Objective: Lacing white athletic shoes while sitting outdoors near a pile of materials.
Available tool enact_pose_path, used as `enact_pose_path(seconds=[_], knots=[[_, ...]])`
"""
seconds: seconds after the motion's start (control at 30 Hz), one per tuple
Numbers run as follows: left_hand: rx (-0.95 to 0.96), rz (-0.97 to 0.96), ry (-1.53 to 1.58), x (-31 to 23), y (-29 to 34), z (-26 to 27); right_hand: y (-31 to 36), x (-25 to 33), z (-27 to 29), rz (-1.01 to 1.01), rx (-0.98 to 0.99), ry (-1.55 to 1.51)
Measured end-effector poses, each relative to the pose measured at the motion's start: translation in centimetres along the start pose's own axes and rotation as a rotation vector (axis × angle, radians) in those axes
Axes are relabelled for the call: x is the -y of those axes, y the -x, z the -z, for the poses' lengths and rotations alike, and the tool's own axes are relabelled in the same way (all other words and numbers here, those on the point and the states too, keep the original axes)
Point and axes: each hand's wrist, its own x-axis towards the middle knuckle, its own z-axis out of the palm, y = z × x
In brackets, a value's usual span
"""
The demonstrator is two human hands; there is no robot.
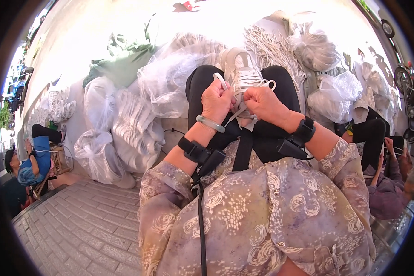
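left hand (217, 102) pinches a loop of white lace (223, 83). right hand (264, 103) has fingers curled beside it; cannot tell what they grip. pale shoe (242, 62) stands between the knees (283, 85).

1. The shoe (240, 59) is pale off-white with a light grey tone on its tongue; its laces (247, 79) are white.
2. The shirt (244, 207) mixes dusty mauve and beige, patterned with cream rose swirls and scattered cream flecks.
3. The trousers (283, 89) are plain black.
4. The bangle (210, 123) is pale grey-green; the wrist strap (193, 149) and cable (202, 225) are black.
5. The plastic bag (163, 87) is clear, with whitish glints.
6. The cloth (117, 66) is muted green.
7. The paving (92, 216) is grey-brown in a brick pattern.
8. One co-worker's top (42, 156) is blue, another co-worker's sleeved garment (388, 198) dusky purple.
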Motion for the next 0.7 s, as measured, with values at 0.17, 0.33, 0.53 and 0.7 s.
enact_pose_path(seconds=[0.17,0.33,0.53,0.7], knots=[[-0.103,-0.123,-0.037,1.2,-1.3,-0.3,-0.6,-0.2,-0.4,0.033,-0.043,0.108],[-0.158,-0.289,-0.156,1.9,-1.4,-0.4,-0.7,-0.2,-0.6,0.069,-0.082,0.167],[-0.178,-0.364,-0.234,2.1,-1.5,-0.6,-0.7,-0.3,-0.9,0.052,-0.115,0.194],[-0.219,-0.462,-0.331,1.4,-1.3,-0.8,-0.6,-0.7,-1.3,0.104,-0.174,0.209]])
